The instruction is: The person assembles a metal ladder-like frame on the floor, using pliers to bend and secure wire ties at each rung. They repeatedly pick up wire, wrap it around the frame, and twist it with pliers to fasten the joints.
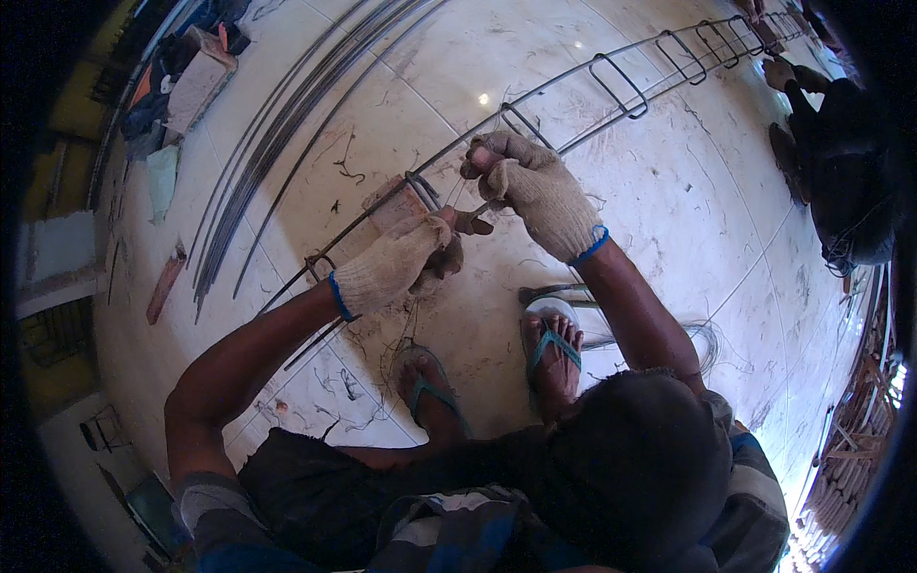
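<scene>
Steel cage (611, 81): stiff, heavy; we grip its long bars.
Left hand (396, 263): closed on pliers (470, 222), nine o'clock.
Right hand (535, 186): pinching springy tie wire (457, 191).

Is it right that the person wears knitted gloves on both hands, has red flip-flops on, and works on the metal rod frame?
Not quite. The flip-flops are blue-green, not red, as the head view shows. Both the left hand and the right hand do wear knitted gloves, at the metal rod frame.
</scene>
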Demonstrator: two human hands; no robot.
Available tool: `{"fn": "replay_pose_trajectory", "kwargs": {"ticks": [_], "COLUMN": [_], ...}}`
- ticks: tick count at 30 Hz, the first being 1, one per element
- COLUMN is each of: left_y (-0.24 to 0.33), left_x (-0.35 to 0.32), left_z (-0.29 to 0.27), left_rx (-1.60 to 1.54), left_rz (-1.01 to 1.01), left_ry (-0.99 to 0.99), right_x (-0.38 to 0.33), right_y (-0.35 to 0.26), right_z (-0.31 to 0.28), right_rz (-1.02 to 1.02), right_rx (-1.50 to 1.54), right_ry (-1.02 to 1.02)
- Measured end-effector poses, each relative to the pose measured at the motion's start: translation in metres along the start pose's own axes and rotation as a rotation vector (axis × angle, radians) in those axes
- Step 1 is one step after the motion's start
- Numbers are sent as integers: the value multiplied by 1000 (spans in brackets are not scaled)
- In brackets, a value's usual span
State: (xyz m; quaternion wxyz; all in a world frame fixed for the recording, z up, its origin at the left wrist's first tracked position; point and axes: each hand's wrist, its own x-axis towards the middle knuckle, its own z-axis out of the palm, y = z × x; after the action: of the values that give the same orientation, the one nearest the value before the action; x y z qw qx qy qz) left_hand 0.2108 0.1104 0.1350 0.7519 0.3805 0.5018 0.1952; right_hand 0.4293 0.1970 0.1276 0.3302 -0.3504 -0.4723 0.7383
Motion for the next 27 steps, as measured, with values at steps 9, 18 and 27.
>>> {"fn": "replay_pose_trajectory", "kwargs": {"ticks": [9, 18, 27], "left_y": [2, 0, 7], "left_x": [2, 0, -4], "left_z": [3, 11, 15], "left_rx": [46, 69, 20], "left_rz": [-92, 19, -28], "left_ry": [65, 124, 79], "right_x": [-13, -15, -16], "right_y": [0, 4, 7], "right_z": [8, 8, 12], "right_rz": [0, -50, -13], "right_rx": [-40, -131, -22], "right_ry": [55, 68, 45]}}
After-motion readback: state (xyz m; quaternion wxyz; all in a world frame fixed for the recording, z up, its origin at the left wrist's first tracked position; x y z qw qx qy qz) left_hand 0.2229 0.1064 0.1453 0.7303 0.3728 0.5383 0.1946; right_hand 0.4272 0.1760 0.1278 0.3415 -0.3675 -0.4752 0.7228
